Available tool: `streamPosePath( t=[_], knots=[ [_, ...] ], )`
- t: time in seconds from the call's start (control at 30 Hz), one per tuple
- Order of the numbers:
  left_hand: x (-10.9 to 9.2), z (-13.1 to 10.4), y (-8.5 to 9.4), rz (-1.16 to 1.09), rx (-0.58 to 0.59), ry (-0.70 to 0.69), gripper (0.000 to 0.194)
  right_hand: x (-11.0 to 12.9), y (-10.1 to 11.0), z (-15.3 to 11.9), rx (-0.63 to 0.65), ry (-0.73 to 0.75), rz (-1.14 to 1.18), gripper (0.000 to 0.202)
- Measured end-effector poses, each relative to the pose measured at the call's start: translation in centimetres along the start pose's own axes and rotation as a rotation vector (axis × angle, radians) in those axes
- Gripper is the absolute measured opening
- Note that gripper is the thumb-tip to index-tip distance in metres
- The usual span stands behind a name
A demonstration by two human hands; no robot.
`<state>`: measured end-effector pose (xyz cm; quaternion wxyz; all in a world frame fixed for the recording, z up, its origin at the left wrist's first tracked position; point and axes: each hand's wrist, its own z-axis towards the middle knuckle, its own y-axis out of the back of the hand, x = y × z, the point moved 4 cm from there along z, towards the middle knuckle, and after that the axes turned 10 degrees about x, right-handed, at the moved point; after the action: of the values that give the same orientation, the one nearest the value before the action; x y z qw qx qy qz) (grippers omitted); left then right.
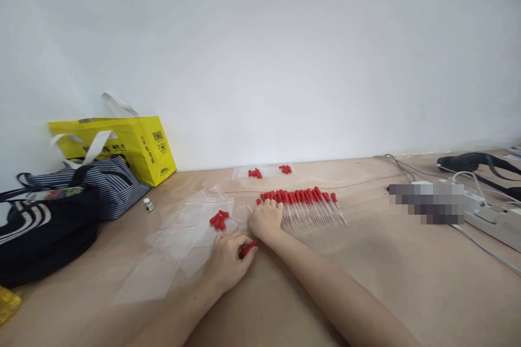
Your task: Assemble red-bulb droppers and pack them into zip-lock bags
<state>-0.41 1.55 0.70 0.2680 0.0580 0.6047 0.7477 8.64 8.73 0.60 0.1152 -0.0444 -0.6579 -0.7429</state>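
Note:
My left hand (230,260) is closed around a red rubber bulb (248,249), low over the table. Curled over the left end of a row of droppers (309,207) with red bulbs and clear tubes is my right hand (266,221); a red bulb (258,201) shows at its fingertips, and its palm hides the rest of that dropper. Bare clear tubes (243,217) lie just left of this hand. Several loose red bulbs (220,219) rest on clear zip bags (179,227) beyond my left hand.
Near the wall, a clear bag (268,171) bears two groups of red bulbs. Left stand a yellow bag (157,154), a striped bag (118,187), a black bag (49,233) and a small bottle (148,205). Right are a power strip (494,222), cables and a black strap (468,161).

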Motion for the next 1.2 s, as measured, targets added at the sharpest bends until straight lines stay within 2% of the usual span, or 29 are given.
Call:
streamPosePath(
  t=[0.07,0.17,0.27,0.4,0.53,0.9,1.03,1.2],
  knots=[
    [0.1,0.0,0.0,-0.021,0.002,-0.005,0.012,0.0,0.3,-0.1,0.014,-0.026,0.003,0.023],
    [0.3,-0.1,0.1,-0.064,0.005,-0.02,0.017,-1.0,1.4,-1.0,-0.049,0.014,0.043,0.024],
    [0.3,-0.1,0.1,-0.111,-0.013,-0.046,0.019,-3.5,2.2,-2.8,-0.116,0.175,0.181,0.019],
    [-0.1,0.0,-0.1,-0.18,-0.041,-0.096,0.019,-7.7,2.1,-6.4,-0.08,0.479,0.35,0.016],
    [-0.9,0.1,-0.5,-0.2,-0.037,-0.152,0.018,-10.0,2.0,-9.2,-0.049,0.6,0.328,0.026],
    [-1.8,0.1,-0.4,-0.212,-0.047,-0.182,0.018,-8.3,1.4,-9.3,0.004,0.648,0.288,0.03],
    [-2.0,0.0,-0.4,-0.224,-0.054,-0.181,0.021,-8.2,1.4,-9.4,-0.023,0.667,0.25,0.028],
    [-2.3,-0.1,-0.5,-0.198,-0.001,-0.192,0.023,-8.1,1.8,-9.5,-0.092,0.721,0.142,0.037]
  ],
)
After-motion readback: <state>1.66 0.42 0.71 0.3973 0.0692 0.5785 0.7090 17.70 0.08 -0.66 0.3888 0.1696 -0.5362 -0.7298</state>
